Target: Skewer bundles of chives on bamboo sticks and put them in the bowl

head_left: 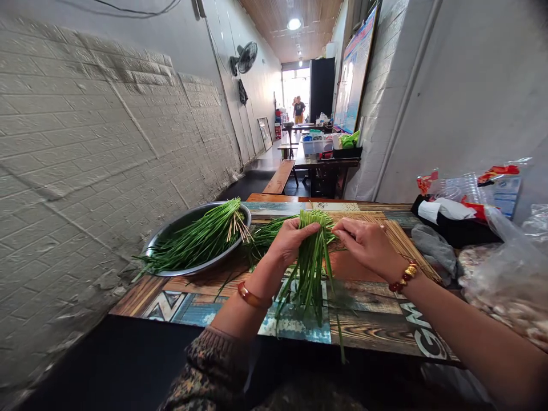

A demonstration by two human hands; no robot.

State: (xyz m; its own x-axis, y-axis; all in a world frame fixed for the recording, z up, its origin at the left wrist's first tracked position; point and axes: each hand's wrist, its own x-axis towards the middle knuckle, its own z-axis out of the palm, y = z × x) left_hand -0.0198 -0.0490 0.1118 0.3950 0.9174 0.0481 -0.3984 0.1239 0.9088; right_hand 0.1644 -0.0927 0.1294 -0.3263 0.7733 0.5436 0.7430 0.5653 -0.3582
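My left hand (295, 240) is closed around a bunch of green chives (311, 274), thumb across the front near the pale cut ends. The long leaves hang down over the table's front edge. Close to the bunch's right side, my right hand (362, 242) pinches what looks like a thin bamboo skewer, mostly hidden by the fingers. Left of my hands, a metal basin (205, 266) holds chives threaded on skewers (201, 234). More loose chives (272, 231) lie on the table behind my left hand. Bamboo skewers (409, 248) lie in a pile beyond my right wrist.
The wood-patterned table (368, 319) spans the front. Clear plastic bags (509, 274) with pale contents crowd its right end, beside a black container (454, 222) with packets. A brick-patterned wall (85, 142) runs along the left. Farther back stand a bench (279, 177), more tables and people.
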